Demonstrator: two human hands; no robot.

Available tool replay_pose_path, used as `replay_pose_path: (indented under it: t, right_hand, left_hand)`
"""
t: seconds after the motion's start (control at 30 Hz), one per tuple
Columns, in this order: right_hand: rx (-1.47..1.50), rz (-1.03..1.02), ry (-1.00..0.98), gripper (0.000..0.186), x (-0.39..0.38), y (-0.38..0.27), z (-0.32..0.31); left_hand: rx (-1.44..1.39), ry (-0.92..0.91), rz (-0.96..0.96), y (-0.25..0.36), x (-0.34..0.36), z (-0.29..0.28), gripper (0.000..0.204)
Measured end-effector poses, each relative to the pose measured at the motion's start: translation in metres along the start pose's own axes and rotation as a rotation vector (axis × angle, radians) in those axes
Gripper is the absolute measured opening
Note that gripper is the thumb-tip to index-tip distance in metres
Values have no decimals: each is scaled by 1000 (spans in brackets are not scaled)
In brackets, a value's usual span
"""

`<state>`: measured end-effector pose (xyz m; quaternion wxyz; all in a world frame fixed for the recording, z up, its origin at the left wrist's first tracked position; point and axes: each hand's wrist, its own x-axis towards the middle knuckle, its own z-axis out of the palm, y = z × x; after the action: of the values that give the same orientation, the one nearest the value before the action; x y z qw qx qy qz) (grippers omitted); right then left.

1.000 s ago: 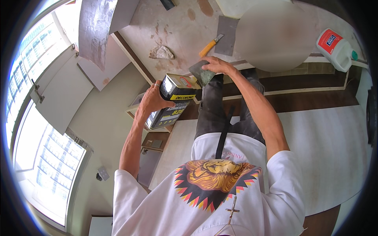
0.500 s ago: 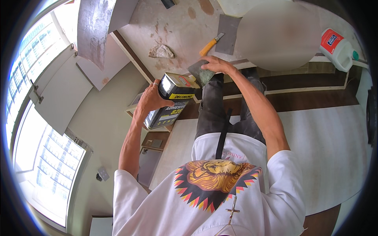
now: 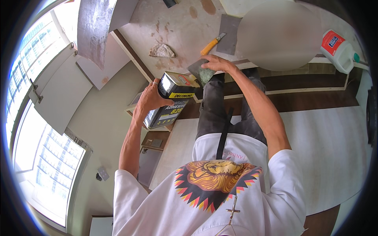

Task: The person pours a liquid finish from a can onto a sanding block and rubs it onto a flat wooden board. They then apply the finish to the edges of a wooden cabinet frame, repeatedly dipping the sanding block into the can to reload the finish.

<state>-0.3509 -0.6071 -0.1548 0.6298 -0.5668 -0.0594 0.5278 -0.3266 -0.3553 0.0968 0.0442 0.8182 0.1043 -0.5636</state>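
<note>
My left hand point(image 3: 151, 98) is wrapped round the side of a rectangular tin can point(image 3: 173, 112), black with a yellow band. The can is tilted, its top turned toward my right hand. Thin and flat, a dark grey-green square piece point(image 3: 201, 72) is pinched by one edge in my right hand point(image 3: 217, 64). This piece hangs close beside the can's top corner; whether the two touch I cannot tell. Just beyond my right hand lies a yellow-handled knife point(image 3: 212, 44), its blade pointing away to the right.
A crumpled whitish cloth point(image 3: 162, 50) and a flat grey sheet point(image 3: 227, 34) lie on the stained work surface point(image 3: 179, 23). At the far right a translucent jug point(image 3: 341, 53) with a red label rests tilted. Cabinet doors point(image 3: 59, 98) hang open at left. A blurred patch hides part of the far side.
</note>
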Motion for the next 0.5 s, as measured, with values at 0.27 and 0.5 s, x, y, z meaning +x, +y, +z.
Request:
replay_pose_path:
  t: [0.27, 0.5]
  right_hand:
    - [-43, -10, -17, 46, 6, 2, 2]
    - [-15, 2, -34, 46, 6, 2, 4]
  left_hand:
    - [20, -13, -3, -2, 2, -3, 110]
    - [44, -16, -25, -5, 0, -3, 116]
